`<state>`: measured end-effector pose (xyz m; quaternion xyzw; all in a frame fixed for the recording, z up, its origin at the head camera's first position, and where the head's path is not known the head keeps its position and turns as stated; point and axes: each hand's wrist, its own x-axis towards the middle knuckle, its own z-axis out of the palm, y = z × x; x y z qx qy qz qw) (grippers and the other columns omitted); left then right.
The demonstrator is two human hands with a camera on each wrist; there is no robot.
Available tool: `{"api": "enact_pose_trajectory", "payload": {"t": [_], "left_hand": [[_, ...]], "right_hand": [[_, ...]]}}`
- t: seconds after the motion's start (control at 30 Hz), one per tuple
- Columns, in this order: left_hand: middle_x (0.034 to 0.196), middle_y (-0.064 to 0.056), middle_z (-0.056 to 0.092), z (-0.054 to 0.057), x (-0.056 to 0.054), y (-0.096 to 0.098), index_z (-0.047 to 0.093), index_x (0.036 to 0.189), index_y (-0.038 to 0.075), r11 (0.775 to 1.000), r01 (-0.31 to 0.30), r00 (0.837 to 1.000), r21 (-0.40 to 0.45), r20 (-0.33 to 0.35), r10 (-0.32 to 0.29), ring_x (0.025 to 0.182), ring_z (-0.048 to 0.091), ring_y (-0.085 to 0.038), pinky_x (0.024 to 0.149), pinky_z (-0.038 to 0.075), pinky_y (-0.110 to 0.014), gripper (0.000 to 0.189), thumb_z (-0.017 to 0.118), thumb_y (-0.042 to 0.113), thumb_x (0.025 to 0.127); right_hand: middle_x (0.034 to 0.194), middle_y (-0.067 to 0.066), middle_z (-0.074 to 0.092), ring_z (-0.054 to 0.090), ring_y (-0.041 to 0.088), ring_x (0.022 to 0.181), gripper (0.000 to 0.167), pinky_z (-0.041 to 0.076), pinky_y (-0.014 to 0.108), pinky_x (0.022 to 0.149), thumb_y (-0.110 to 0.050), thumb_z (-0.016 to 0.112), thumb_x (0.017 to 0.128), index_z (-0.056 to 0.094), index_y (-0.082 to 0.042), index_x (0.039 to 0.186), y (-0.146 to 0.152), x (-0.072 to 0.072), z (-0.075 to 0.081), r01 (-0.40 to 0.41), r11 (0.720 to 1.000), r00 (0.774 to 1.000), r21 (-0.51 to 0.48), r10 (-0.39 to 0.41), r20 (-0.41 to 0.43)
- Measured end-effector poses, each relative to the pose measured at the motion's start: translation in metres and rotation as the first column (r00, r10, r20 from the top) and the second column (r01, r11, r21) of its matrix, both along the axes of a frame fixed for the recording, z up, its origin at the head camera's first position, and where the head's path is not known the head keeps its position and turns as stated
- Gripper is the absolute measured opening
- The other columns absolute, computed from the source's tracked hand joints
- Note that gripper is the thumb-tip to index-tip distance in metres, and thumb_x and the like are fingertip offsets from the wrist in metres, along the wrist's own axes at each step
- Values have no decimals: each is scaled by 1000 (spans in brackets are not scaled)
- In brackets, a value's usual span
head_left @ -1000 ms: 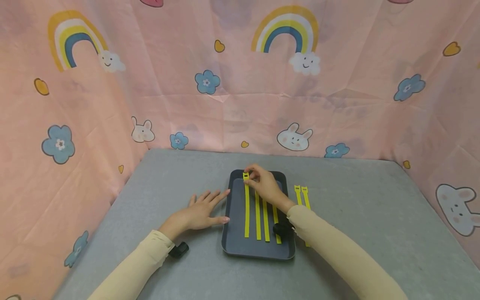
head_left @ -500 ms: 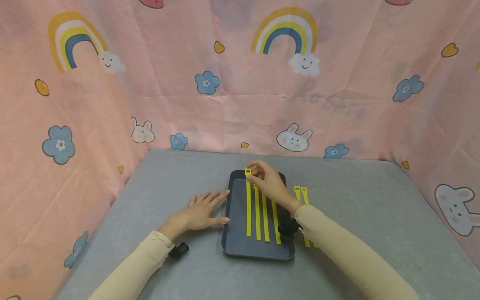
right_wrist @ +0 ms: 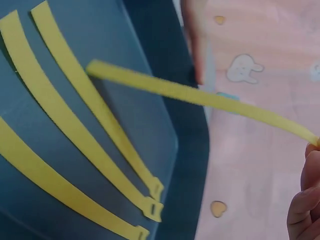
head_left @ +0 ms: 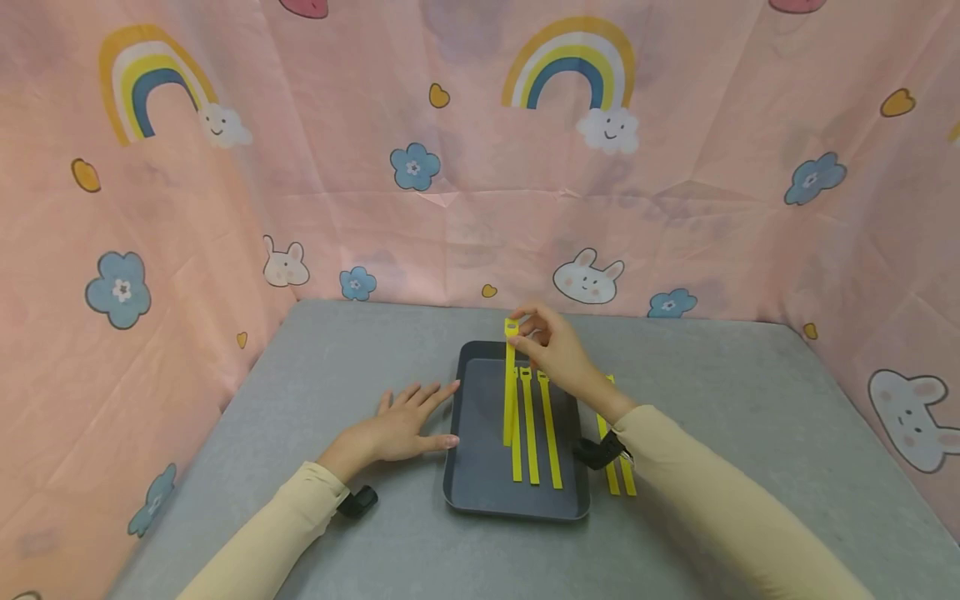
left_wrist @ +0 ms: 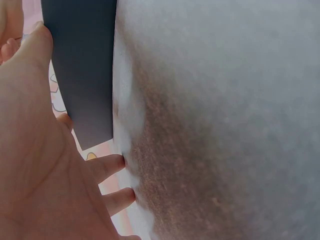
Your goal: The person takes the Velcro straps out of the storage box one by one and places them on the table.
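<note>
My right hand [head_left: 558, 348] pinches a yellow hook-and-loop cable tie [head_left: 509, 392] by its slotted head, above the far part of a dark grey tray [head_left: 480, 493]. In the right wrist view that tie [right_wrist: 200, 96] stretches sideways from the fingertips, its tail over the tray. Three more yellow cable ties [head_left: 532, 433] lie lengthwise side by side on the tray floor, slotted heads at the far end. My left hand [head_left: 393, 432] is spread flat beside the tray, thumb and index fingertip at its left rim. The left wrist view has the thumb against the tray's outer wall [left_wrist: 82, 70].
Two further yellow cable ties [head_left: 613, 481] lie on the grey table [head_left: 720, 433] just right of the tray, partly hidden by the right wrist. A pink printed curtain [head_left: 480, 208] surrounds the table at the back and sides.
My right hand has raised the pinched tie off the left part of the tray and carried it up and rightward, its tail rising too. My left hand has stayed still.
</note>
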<state>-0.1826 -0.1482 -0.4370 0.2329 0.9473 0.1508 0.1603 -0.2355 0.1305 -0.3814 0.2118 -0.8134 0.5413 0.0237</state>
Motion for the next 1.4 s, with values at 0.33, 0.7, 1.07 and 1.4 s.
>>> {"api": "enact_pose_trajectory", "payload": {"t": [0.33, 0.7, 1.07, 1.4], "left_hand": [[168, -7, 16, 0, -1, -1, 5, 159, 40, 1000, 7, 1000, 9, -3, -7, 154, 13, -40, 116, 7, -73, 87, 49, 72, 90], [168, -6, 16, -2, -2, -1, 3, 158, 42, 1000, 4, 1000, -2, -9, -4, 155, 12, -39, 116, 6, -73, 87, 48, 73, 90], [168, -6, 15, 0, -3, -2, 1, 158, 43, 1000, 10, 1000, -8, 2, -10, 155, 11, -39, 117, 5, -73, 88, 47, 73, 90], [168, -7, 15, 0, -1, 0, 2, 159, 42, 1000, 10, 1000, 1, 18, -10, 155, 11, -40, 117, 5, -73, 88, 46, 74, 90]], "right_hand": [[92, 13, 63, 52, 25, 53, 30, 48, 30, 51, -10, 66, 95, 57, -6, 123, 19, 6, 20, 10, 999, 994, -40, -15, -109], [85, -10, 65, 52, 14, 50, 30, 48, 28, 51, -10, 68, 94, 58, -5, 122, 49, 16, 45, 72, 996, 986, -57, -80, -148], [87, -6, 66, 53, 17, 53, 31, 39, 30, 46, -12, 68, 94, 57, -8, 123, 91, 31, 57, 111, 991, 988, -80, -118, -103], [84, -10, 69, 54, 18, 53, 33, 41, 32, 49, -17, 69, 94, 57, -11, 124, 127, 49, 55, 186, 981, 982, 57, -186, -17]]}}
